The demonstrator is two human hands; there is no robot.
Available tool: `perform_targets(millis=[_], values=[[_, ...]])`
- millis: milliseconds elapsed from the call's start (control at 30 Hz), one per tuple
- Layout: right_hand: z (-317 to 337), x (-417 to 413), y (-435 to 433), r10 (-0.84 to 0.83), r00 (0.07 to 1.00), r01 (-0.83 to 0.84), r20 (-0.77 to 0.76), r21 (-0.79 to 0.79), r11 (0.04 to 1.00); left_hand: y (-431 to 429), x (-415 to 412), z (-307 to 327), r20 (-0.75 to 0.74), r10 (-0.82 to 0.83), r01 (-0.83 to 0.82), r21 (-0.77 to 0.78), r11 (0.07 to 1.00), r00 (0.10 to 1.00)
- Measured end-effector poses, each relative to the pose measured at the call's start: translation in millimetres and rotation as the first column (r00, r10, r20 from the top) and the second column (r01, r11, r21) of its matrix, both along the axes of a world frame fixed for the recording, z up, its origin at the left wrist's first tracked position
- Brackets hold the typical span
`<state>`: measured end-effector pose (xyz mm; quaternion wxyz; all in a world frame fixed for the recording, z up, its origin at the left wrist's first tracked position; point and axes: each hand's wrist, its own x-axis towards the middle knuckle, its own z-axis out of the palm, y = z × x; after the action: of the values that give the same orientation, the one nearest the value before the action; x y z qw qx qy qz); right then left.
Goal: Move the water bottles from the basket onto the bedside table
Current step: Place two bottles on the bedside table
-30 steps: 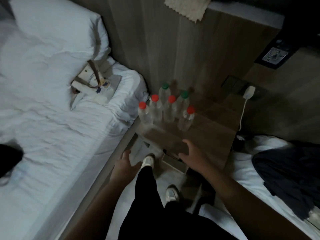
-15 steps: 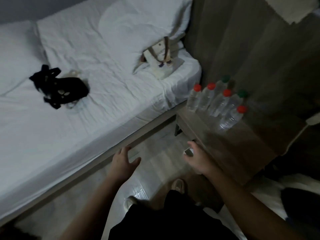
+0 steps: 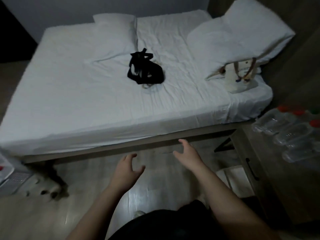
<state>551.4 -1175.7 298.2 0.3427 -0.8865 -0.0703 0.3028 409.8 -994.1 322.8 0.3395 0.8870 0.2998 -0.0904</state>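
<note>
Several clear water bottles (image 3: 285, 130) with red and green caps stand on the wooden bedside table (image 3: 270, 170) at the right edge, blurred. At the far left edge a pale basket (image 3: 12, 179) sits on the floor, with something red (image 3: 1, 168) showing in it. My left hand (image 3: 127, 170) hangs over the floor, fingers apart and holding nothing. To its right, my right hand (image 3: 187, 154) is also open and empty, near the bed frame and left of the table.
A white bed (image 3: 86, 101) with two pillows fills the upper view. A black bag (image 3: 145, 70) lies mid-bed and a cream tote bag (image 3: 240, 78) near the right pillow. Something dark and blurred (image 3: 50, 187) is on the floor under the bed's left corner.
The view has swung left, from the bedside table to the whole bed. Both hands have left the table area and now hang over the floor. The bottles have slid to the right edge.
</note>
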Motion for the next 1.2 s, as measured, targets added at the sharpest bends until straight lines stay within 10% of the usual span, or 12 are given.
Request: perform_targets(millis=[500,1200], values=[[13,-98,186,0.381,0.924,-0.379,0.040,-0.039,0.924,148,-172,3,0.103,0.433,-0.431,-0.036,0.902,0.896],[2,-74,452,0.583,0.812,-0.582,0.007,-0.063,0.811,370,-201,-19,0.073,0.703,-0.700,-0.060,0.711,0.708]])
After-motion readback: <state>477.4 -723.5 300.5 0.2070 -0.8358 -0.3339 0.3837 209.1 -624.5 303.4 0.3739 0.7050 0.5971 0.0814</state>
